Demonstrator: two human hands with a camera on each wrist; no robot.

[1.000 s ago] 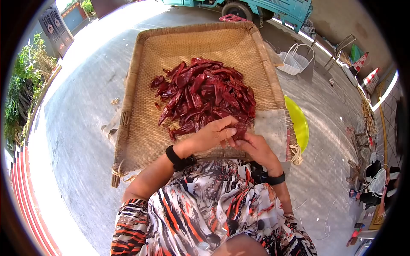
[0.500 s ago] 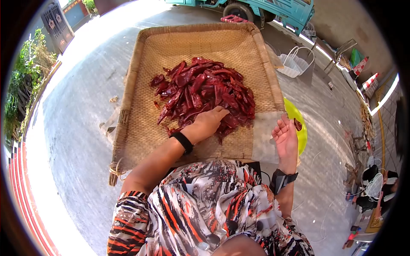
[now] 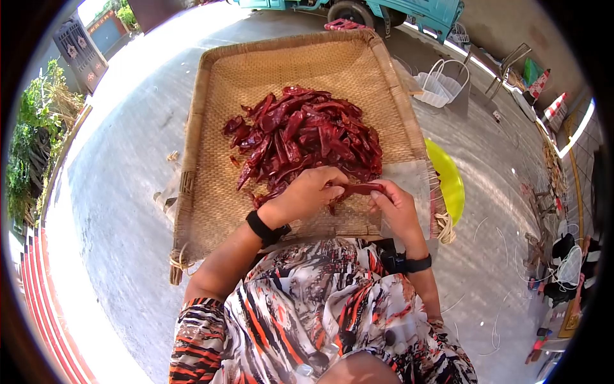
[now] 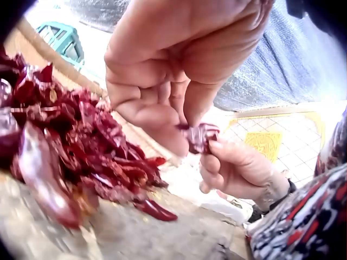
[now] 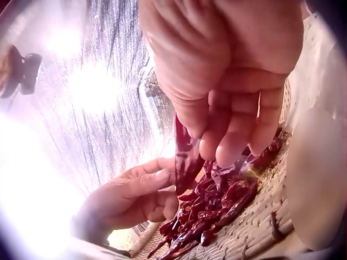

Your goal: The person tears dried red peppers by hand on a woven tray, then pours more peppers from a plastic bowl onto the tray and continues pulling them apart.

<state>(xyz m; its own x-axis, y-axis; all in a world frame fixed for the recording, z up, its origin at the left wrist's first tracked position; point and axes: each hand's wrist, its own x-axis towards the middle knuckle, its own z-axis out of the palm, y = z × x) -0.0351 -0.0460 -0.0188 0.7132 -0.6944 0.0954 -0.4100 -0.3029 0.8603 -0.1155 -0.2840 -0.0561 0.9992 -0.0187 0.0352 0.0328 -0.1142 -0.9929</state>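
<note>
A dried red chili (image 3: 363,188) stretches between both hands, over the near edge of a heap of dried red chilies (image 3: 307,131) on the woven tray (image 3: 256,64). My left hand (image 3: 310,192) pinches its left end between thumb and fingers. At the other end, my right hand (image 3: 398,210) pinches it with thumb and forefinger. In the left wrist view the chili (image 4: 199,137) looks short and wrinkled, seen nearly end-on. The right wrist view has the chili (image 5: 186,162) hanging lengthwise below the right thumb, with the left hand (image 5: 133,197) at its lower end.
A yellow-green basin (image 3: 448,182) sits partly under the tray's right side. A pale cloth (image 3: 406,192) covers the tray's near right corner. Beyond on the right stands a white basket (image 3: 438,86), and a teal vehicle (image 3: 416,16) is parked behind the tray.
Half a second ago my right hand was spread by the basin with a chili dropping beside it, my left on the heap. Now the hands have come together on another chili.
</note>
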